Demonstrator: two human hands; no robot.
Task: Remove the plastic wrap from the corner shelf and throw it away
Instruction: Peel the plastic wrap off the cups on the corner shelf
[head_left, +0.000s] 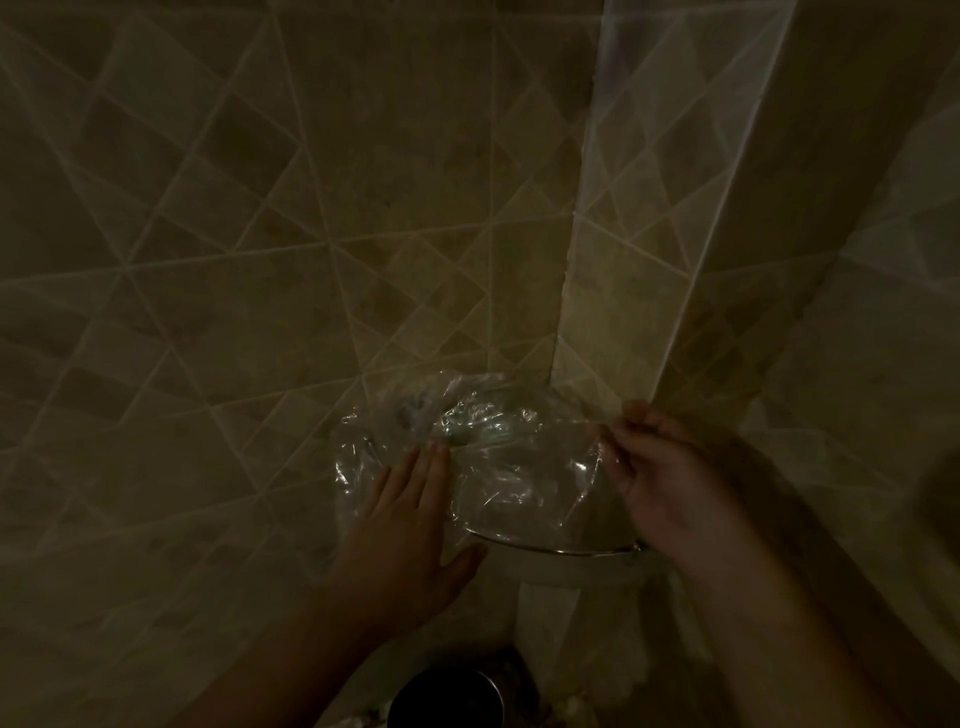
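Plastic wrap (483, 457), clear and crinkled, covers the small curved corner shelf with a metal rim (561, 552), mounted where two walls of beige diamond-laid tile (260, 234) meet. Much of it is bunched toward the left and back. The right hand (660, 478) pinches the wrap's right edge between curled fingers; the left hand (410, 514) lies open and flat against its left side, gripping nothing. Below, a dark round metal container (447, 699) sits in shadow; whether it is a bin is unclear. Judged from this, removal is only begun: the wrap remains on the shelf, and lifting it free and discarding it are left.
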